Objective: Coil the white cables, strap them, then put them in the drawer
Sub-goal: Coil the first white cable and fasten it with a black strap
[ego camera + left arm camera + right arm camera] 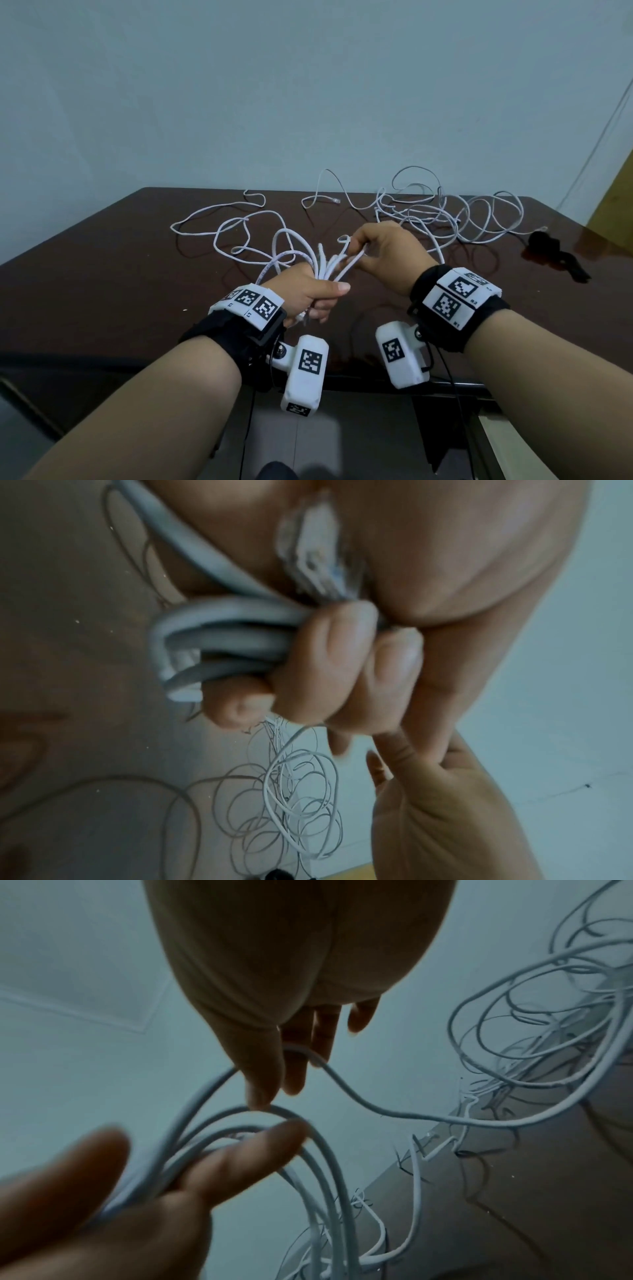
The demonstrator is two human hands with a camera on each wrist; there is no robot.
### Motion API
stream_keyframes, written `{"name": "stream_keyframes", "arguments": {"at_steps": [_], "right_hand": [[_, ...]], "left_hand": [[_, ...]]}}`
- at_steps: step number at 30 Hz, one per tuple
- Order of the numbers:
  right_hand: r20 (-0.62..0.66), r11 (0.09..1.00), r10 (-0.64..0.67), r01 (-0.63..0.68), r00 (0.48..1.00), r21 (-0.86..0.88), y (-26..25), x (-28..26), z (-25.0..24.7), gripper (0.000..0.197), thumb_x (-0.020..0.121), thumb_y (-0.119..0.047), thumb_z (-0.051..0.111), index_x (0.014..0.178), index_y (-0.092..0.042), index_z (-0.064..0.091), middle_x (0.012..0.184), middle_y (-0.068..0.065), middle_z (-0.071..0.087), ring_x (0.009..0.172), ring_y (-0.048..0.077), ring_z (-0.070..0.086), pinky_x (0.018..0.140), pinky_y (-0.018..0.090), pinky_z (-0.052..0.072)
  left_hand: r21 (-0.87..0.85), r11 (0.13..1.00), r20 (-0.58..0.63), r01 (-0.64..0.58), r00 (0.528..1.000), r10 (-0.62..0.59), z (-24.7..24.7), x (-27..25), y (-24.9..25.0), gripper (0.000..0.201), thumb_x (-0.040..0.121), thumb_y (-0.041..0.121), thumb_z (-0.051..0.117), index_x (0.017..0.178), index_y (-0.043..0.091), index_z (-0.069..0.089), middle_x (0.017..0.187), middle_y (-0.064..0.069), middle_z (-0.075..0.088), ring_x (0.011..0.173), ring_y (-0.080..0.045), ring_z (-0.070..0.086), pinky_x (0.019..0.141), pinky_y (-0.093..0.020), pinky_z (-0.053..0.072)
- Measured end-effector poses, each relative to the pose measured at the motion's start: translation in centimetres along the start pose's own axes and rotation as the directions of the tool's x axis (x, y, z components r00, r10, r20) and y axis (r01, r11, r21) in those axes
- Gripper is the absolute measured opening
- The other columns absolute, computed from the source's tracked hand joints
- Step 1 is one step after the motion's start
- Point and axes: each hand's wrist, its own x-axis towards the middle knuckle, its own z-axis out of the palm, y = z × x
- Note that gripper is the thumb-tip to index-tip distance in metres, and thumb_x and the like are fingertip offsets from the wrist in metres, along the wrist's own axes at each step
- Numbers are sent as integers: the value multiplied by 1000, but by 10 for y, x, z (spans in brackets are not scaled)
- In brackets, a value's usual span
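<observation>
White cable loops (322, 263) gripped in L hand (308, 294); R hand (383, 253) pinches a strand; L wrist cam alone shows prob. a plug (318, 561).

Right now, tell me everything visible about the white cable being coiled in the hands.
The white cable is thin, round and flexible, plastic-looking. Several loops are gathered in the left hand, which grips them in a fist, a clear plug against the palm. The right hand pinches the next strand. The rest trails loose over the dark brown table.
</observation>
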Motion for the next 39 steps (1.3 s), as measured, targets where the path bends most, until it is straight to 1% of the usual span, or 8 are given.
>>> {"name": "stream_keyframes", "arguments": {"at_steps": [3, 11, 13, 16, 22, 27, 32, 39], "right_hand": [[-24, 982, 124, -119, 992, 147, 8, 2, 1, 29, 80, -8, 64, 68, -32, 53, 78, -8, 63, 69, 5, 56, 67, 8, 42], [79, 899, 202, -217, 976, 381, -3, -6, 14, 19, 93, -15, 51, 78, -22, 61, 72, -2, 60, 63, 5, 51, 51, 4, 39], [124, 911, 204, -235, 971, 339, -4, -6, 19, 17, 94, -16, 49, 84, -19, 63, 82, 1, 65, 73, 10, 55, 60, 6, 42], [223, 963, 210, -241, 952, 121, 3, -9, 27, 17, 93, -16, 48, 93, -10, 64, 88, 8, 69, 83, 22, 62, 76, 29, 47], [253, 968, 229, -194, 940, -158, 7, -15, 31, 13, 89, -20, 49, 98, -18, 59, 76, -6, 57, 88, 21, 60, 85, 33, 45], [258, 932, 169, -68, 951, -356, 1, -20, 24, 7, 88, -23, 48, 91, -23, 55, 87, -6, 64, 98, 21, 58, 89, 30, 30], [362, 875, 111, 81, 925, -477, 1, -22, 17, 8, 85, -22, 52, 85, -25, 60, 92, -1, 66, 102, 23, 55, 94, 32, 27], [341, 849, -103, 261, 934, -459, -13, -22, 9, 12, 87, -28, 55, 92, -22, 65, 89, -4, 61, 104, 19, 52, 98, 32, 22]], "left_hand": [[-91, 996, 38, 26, 999, -23, 4, -3, 2, 18, 96, 7, 44, 90, 3, 60, 41, 4, 33, 31, -6, 32, 39, -17, 32], [-465, 880, 70, -97, 987, 146, 6, -2, 9, 7, 73, 12, 61, 73, 8, 67, 45, -4, 49, 26, -8, 35, 39, -17, 25], [-553, 821, 73, -141, 973, 217, 7, -1, 10, 22, 60, 19, 79, 78, 10, 71, 56, -7, 59, 28, -9, 43, 38, -15, 35], [-621, 763, 89, -176, 952, 292, 5, -1, 15, 46, 59, 24, 82, 103, 19, 72, 78, -8, 70, 41, -13, 58, 44, -21, 48], [-664, 728, 110, -171, 941, 321, -1, 0, 22, 83, 61, 10, 80, 133, 37, 48, 131, -11, 60, 81, -30, 72, 66, -33, 60], [-662, 699, -82, -269, 954, 289, 5, 2, 22, 89, 72, -3, 48, 141, 49, 29, 138, -10, 52, 88, -37, 70, 71, -36, 58], [-637, 646, -331, -421, 906, 264, 6, 7, 29, 91, 77, -8, 46, 142, 52, 24, 141, -14, 44, 93, -36, 69, 79, -39, 56], [-335, 874, -463, -352, 869, 173, 13, 11, 18, 90, 92, -12, 36, 145, 53, 2, 143, -13, 41, 102, -33, 63, 100, -46, 43]]}}
